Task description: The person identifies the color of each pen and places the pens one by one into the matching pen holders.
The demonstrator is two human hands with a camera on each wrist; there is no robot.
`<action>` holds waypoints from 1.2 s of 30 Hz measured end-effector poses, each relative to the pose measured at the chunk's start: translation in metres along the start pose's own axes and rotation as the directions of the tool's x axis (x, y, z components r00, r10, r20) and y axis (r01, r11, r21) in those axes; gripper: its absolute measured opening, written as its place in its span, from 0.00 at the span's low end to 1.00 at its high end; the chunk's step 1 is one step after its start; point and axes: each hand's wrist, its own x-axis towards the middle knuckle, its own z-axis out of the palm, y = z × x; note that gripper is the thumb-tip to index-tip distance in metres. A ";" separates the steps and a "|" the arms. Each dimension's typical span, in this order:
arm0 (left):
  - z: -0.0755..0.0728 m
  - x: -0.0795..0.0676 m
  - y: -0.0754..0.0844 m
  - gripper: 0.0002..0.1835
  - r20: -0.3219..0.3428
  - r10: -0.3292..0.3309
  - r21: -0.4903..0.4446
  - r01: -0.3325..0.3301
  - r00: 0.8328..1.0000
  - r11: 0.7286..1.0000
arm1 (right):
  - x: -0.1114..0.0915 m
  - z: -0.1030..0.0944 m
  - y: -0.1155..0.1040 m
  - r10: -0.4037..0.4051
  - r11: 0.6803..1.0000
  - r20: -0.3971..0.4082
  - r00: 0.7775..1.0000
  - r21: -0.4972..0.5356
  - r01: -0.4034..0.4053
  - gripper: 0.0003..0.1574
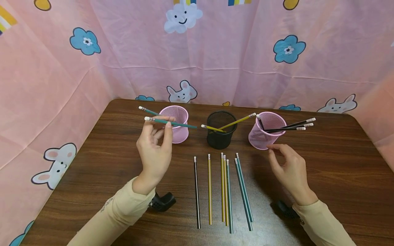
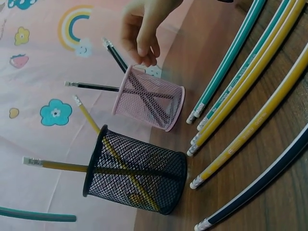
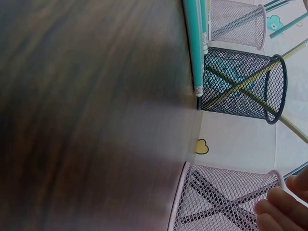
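My left hand (image 1: 155, 155) pinches a teal pencil (image 1: 187, 126) between thumb and fingers, its white eraser end pointing left. The pencil lies nearly level and overlaps the left pink mesh cup (image 1: 181, 136) in the head view; another teal pencil (image 1: 149, 111) leans out of that cup. In the left wrist view only one end of the held pencil (image 2: 38, 214) shows. My right hand (image 1: 290, 167) is beside the right pink cup (image 1: 258, 138), fingers loosely bent and holding nothing. Several black pencils (image 1: 297, 123) stand in that cup.
Between the pink cups stands a black mesh cup (image 1: 219, 139) with two yellow pencils (image 1: 241, 120). In front lie one black pencil (image 1: 197, 194), several yellow pencils (image 1: 210, 191) and several teal pencils (image 1: 243, 191) on the brown wooden table (image 1: 123, 164). A pink printed curtain (image 1: 221, 44) hangs behind.
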 end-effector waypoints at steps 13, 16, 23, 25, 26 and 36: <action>-0.004 0.004 0.001 0.06 -0.033 0.102 0.087 -0.099 0.994 0.991 | -0.002 0.001 0.001 -0.003 1.000 0.000 1.000 -0.002 0.003 0.10; -0.005 0.003 -0.001 0.06 -0.013 0.125 0.130 -0.122 0.992 0.984 | -0.002 0.001 0.001 -0.002 1.000 0.003 1.000 -0.004 0.002 0.10; -0.006 0.000 -0.013 0.07 0.075 0.134 0.245 -0.148 0.988 0.958 | -0.003 0.002 0.000 0.009 1.000 0.017 1.000 -0.007 -0.008 0.09; -0.006 0.000 -0.016 0.07 0.097 0.124 0.270 -0.146 0.988 0.952 | -0.003 0.002 0.001 0.009 1.000 0.020 1.000 -0.007 -0.009 0.09; -0.006 0.000 -0.017 0.06 0.110 0.120 0.285 -0.147 0.987 0.947 | -0.003 0.002 0.001 0.009 1.000 0.020 1.000 -0.007 -0.009 0.09; -0.011 0.003 -0.027 0.06 0.215 0.044 0.393 -0.128 0.976 0.911 | -0.003 0.003 0.001 0.001 1.000 0.025 1.000 0.012 -0.002 0.10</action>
